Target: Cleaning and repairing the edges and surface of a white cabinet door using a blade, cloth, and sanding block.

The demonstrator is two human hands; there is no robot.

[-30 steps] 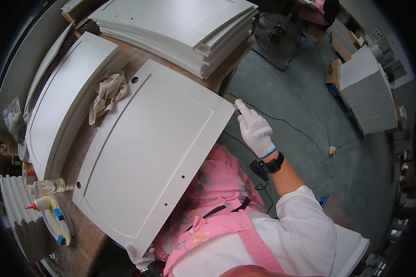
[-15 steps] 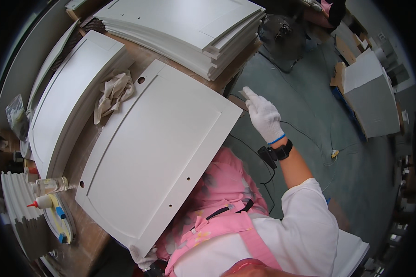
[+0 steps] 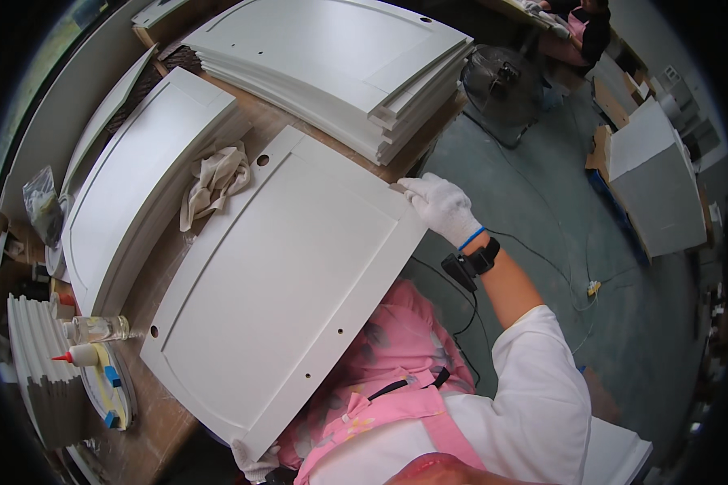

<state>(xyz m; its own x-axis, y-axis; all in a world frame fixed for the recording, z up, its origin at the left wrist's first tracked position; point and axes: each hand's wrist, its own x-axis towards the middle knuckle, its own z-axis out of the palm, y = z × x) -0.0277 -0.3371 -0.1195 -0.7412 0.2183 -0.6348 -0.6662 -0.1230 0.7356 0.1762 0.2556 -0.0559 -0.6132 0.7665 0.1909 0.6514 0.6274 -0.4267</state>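
A white cabinet door panel (image 3: 279, 287) with a recessed centre and small holes lies tilted across the wooden bench, overhanging toward me. My right hand (image 3: 441, 206), in a white glove, holds a small flat scrap (image 3: 397, 187) against the panel's far right corner. My left hand (image 3: 255, 465), also gloved, grips the panel's near bottom corner and is mostly hidden under it. A crumpled beige rag (image 3: 212, 182) rests by the panel's upper left edge.
Stacks of white panels sit at the back (image 3: 340, 65) and left (image 3: 137, 186) of the bench. Glue bottles (image 3: 93, 339) stand at the left. A floor fan (image 3: 501, 85), a cable and white boxes (image 3: 651, 178) occupy the green floor. Another person (image 3: 574, 24) is far back.
My right hand has slid upward along the panel's right edge to its far corner. The panel has shifted slightly with the view.
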